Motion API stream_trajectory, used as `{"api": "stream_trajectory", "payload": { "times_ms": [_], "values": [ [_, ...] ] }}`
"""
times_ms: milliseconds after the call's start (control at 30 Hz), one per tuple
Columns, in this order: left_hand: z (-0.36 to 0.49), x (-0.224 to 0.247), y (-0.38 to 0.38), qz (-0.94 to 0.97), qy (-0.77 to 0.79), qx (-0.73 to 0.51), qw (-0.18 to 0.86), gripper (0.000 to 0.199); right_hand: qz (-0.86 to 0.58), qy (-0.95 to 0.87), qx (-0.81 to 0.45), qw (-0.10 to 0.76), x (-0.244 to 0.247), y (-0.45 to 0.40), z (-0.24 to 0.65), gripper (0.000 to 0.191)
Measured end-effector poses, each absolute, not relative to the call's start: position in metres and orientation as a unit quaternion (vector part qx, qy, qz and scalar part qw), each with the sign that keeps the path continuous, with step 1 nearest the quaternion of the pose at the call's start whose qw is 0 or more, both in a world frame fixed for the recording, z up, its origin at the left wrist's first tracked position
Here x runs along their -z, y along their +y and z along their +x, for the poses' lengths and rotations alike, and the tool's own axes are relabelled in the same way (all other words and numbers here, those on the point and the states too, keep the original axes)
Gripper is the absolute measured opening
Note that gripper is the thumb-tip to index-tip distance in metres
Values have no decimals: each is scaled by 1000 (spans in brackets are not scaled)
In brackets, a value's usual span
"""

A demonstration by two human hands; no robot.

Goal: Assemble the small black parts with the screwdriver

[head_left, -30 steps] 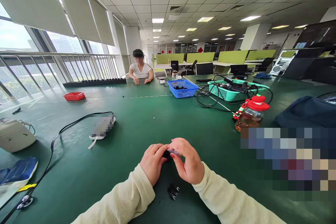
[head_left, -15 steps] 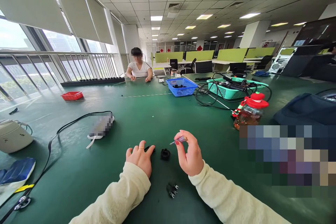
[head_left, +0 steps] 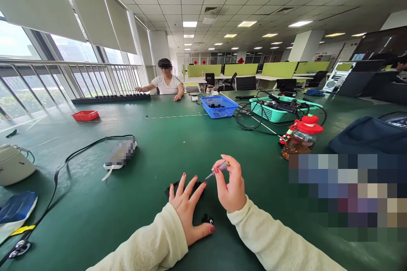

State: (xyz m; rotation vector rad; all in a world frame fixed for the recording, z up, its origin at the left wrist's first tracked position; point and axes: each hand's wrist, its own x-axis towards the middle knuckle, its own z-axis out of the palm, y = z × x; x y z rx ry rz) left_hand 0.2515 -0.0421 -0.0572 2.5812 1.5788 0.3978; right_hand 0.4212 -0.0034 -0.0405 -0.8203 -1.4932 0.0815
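Baskets, blue [head_left: 219,106] and teal [head_left: 280,110], are sitting well beyond; a red-lidded jar [head_left: 299,137] is standing right. I'm seeing my left hand [head_left: 187,207] lying open, fingers spread over black parts [head_left: 178,187], while my right hand [head_left: 231,186] is pinching a small screwdriver [head_left: 216,169], tip slanting down-left.

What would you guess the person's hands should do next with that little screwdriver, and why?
Probably lower the small screwdriver tip onto the black part. The right hand pinches the tool, tip aimed down-left, while the left hand lies spread open beside that part, seemingly steadying it.
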Motion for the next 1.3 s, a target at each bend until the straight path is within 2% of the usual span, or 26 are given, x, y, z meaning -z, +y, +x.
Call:
{"api": "stream_trajectory", "payload": {
  "times_ms": [133,367,467,667,833,1033,1300],
  "values": [
    [252,59,-34,835,537,-112,48,70,-375,-664,-45,645,43,-1,421,35],
    [254,51,-29,819,561,-105,50,51,-387,-661,-37,642,40,-3,421,33],
    [256,43,-30,805,582,-103,56,51,-396,-658,-31,640,41,-1,422,33],
    [258,33,-33,781,615,-67,87,65,-421,-668,-13,614,42,2,425,32],
    [258,32,-34,777,620,-72,89,58,-380,-702,-24,602,37,-5,422,33],
    [256,42,-32,796,592,-97,83,61,-348,-718,-32,602,35,-7,422,37],
    [254,56,-29,817,556,-138,70,45,-336,-720,-40,606,36,-6,422,38]
  ]
}}
